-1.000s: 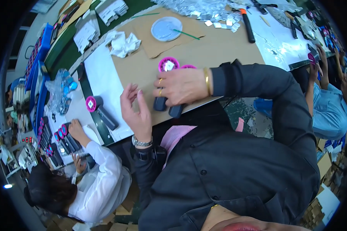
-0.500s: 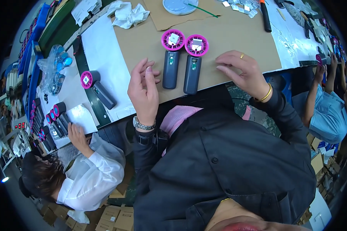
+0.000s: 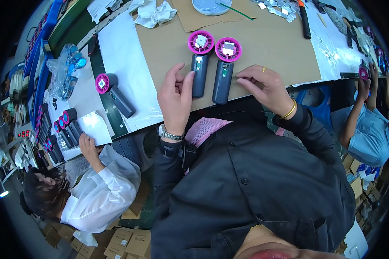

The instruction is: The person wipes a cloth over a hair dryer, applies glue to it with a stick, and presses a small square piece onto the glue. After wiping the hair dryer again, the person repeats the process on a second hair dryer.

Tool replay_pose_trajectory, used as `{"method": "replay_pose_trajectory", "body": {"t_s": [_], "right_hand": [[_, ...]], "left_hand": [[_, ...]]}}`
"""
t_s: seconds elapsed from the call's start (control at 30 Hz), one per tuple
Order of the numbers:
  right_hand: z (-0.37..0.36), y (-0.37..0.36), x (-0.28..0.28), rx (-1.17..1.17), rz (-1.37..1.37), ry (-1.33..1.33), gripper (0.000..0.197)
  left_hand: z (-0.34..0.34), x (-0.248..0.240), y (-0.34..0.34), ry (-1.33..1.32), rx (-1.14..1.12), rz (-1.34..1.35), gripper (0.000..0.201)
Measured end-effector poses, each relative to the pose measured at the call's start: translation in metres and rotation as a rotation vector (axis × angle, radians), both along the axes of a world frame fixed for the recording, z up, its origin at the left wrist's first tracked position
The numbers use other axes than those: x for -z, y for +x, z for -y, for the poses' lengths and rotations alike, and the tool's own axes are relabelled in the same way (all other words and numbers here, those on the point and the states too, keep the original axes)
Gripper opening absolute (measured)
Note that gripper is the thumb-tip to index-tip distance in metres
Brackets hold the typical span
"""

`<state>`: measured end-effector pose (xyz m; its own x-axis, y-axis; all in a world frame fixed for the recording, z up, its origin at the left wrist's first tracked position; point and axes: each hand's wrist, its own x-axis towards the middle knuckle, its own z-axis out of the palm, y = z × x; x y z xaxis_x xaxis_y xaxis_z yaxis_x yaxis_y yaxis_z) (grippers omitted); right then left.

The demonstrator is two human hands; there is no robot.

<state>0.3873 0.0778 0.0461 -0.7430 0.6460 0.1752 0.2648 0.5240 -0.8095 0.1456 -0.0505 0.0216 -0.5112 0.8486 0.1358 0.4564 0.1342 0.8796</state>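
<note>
Two handheld fans lie side by side on the brown board in front of me, dark grey handles toward me, pink round heads away. The left fan [image 3: 199, 77] has a pale square piece on its head and a small green part on its handle. The right fan [image 3: 222, 84] looks alike. At the left fan's handle is my left hand [image 3: 176, 101], fingers loosely bent and apart, thumb against or very close to its edge. My right hand [image 3: 268, 90] hovers beside the right fan, thumb and fingers apart, fingertips just short of the handle. Neither hand holds anything.
A third fan [image 3: 115, 96] lies to the left. Beyond are crumpled tissue [image 3: 154, 15], a round tub [image 3: 211, 9] with a green stick, small square pieces [image 3: 277, 7] and an orange-tipped tool [image 3: 304, 21]. Co-workers sit at left [image 3: 101, 194] and right [image 3: 365, 129].
My left hand has moved right, up to the left fan's handle. My right hand has come slightly left and lower, nearer the right fan. The whole view has shifted a little.
</note>
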Motion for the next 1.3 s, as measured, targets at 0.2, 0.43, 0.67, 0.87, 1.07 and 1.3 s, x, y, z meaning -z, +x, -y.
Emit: {"method": "replay_pose_trajectory", "body": {"t_s": [0.2,0.43,0.67,0.87,1.07,1.3], "right_hand": [[-0.004,0.007,0.009,0.042,-0.013,-0.008,0.015],[-0.004,0.005,0.009,0.046,-0.011,-0.027,0.014],[-0.006,0.009,0.011,0.054,-0.010,-0.010,0.011],[-0.005,0.008,0.012,0.062,-0.002,-0.039,0.010],[-0.006,0.008,0.013,0.049,0.024,-0.048,0.013],[-0.003,0.000,0.011,0.089,-0.085,-0.277,0.019]], "left_hand": [[-0.003,0.004,-0.012,0.089,-0.071,0.118,0.034],[-0.009,-0.006,-0.004,-0.061,-0.067,-0.136,0.031],[-0.003,-0.006,-0.010,0.007,-0.124,0.085,0.035],[0.006,0.001,-0.009,0.055,-0.119,0.030,0.037],[0.011,0.003,-0.010,0.062,-0.095,0.012,0.038],[0.004,-0.001,-0.001,0.183,-0.040,0.159,0.041]]}}
